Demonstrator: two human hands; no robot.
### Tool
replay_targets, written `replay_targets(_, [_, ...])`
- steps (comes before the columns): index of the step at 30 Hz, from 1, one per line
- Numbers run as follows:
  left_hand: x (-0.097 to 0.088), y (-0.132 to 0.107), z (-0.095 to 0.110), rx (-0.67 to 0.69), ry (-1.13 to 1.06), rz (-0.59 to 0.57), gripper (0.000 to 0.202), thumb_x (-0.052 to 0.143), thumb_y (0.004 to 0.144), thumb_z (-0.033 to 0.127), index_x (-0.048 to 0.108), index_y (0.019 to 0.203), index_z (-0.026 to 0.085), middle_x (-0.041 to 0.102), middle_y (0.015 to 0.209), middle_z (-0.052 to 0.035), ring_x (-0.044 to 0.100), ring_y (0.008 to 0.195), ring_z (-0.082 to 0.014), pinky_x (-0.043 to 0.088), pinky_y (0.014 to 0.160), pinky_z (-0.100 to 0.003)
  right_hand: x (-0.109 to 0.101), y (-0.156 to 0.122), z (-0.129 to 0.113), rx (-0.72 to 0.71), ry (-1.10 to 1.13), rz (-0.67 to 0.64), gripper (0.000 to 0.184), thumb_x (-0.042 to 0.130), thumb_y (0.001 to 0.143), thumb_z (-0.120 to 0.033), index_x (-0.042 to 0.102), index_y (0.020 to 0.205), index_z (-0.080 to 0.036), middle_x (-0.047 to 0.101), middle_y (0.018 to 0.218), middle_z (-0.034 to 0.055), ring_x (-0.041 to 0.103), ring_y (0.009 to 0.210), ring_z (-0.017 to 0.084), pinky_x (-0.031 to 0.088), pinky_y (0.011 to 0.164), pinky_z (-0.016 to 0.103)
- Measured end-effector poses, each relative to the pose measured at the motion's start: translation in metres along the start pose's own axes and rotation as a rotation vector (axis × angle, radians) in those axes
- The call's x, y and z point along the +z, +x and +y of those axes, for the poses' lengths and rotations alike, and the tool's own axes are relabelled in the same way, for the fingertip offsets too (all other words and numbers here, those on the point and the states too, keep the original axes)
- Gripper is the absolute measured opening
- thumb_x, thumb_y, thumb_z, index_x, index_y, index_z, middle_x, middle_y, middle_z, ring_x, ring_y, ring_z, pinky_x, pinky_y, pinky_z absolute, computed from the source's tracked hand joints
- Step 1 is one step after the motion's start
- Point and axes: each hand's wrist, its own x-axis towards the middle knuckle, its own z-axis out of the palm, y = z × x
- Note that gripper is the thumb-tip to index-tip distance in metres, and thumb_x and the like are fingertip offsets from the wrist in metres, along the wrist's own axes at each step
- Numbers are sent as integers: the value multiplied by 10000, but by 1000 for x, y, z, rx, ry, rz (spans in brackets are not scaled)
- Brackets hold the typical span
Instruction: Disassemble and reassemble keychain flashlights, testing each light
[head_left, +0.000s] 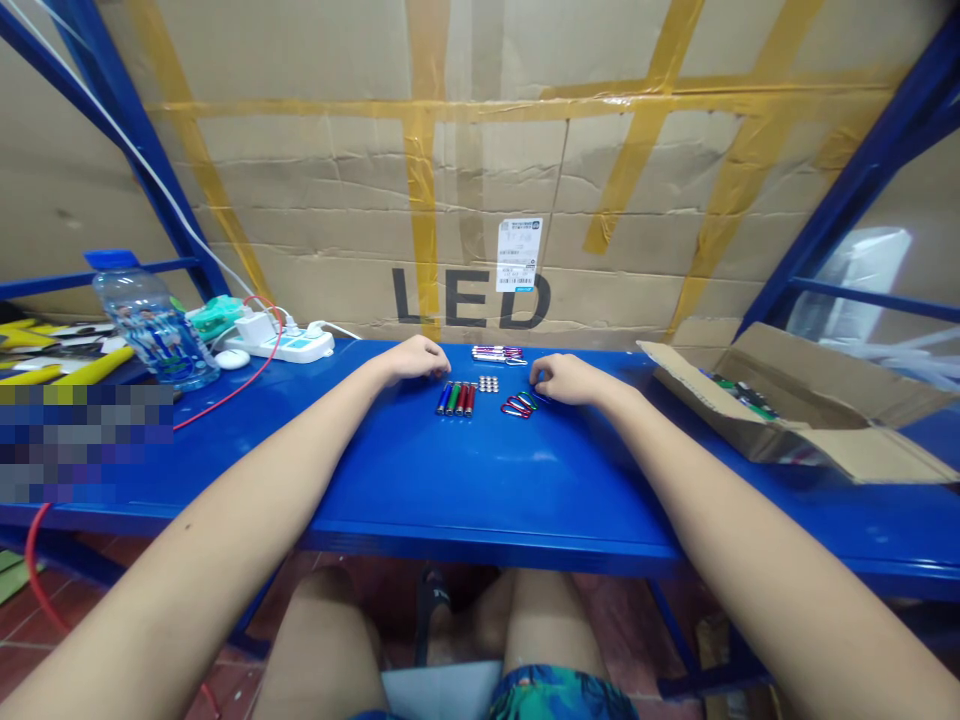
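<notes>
Hands curled: left hand [415,360] beside coloured tubes [461,401], right hand [568,379] beside carabiners [519,405]; grip unclear.

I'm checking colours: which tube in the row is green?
The green tube is second from the left, between the blue tube and the two red tubes; no other tube in the row is green.

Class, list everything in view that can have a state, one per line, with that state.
Left hand: fingers curled; grip unclear
Right hand: fingers curled beside the carabiners; grip unclear
Coloured tubes: lying side by side in a row
Small round pieces: set out in a grid
Carabiners: lying grouped
Bottle: upright, capped
Power strip: plugged into
Cardboard box: open, flaps spread
</notes>
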Motion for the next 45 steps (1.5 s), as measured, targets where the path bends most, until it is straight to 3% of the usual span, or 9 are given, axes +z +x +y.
replay_targets(22, [0, 0, 4, -66, 45, -50, 197, 574, 673, 231, 734, 752, 147, 648, 683, -29, 531, 633, -135, 437, 667, -284, -3, -2, -6, 46, 128, -72, 146, 550, 710, -80, 655, 751, -173, 710, 664, 29, 639, 624, 149, 432, 561, 233])
replay_targets(34, [1, -2, 7, -48, 132, -129, 206, 586, 674, 246, 755, 754, 160, 689, 741, -51, 525, 656, -142, 431, 670, -287, -1, -1, -5, 100, 204, -59, 110, 580, 755, -77, 613, 703, -168, 704, 645, 52, 645, 584, 163, 454, 535, 247])
replay_targets(45, [3, -3, 9, -47, 140, -132, 198, 596, 679, 244, 765, 754, 171, 693, 756, -49, 518, 655, -139, 426, 662, -282, -3, -3, -7, 103, 208, -73, 110, 585, 758, -76, 618, 704, -167, 698, 643, 51, 635, 573, 156, 452, 530, 244])
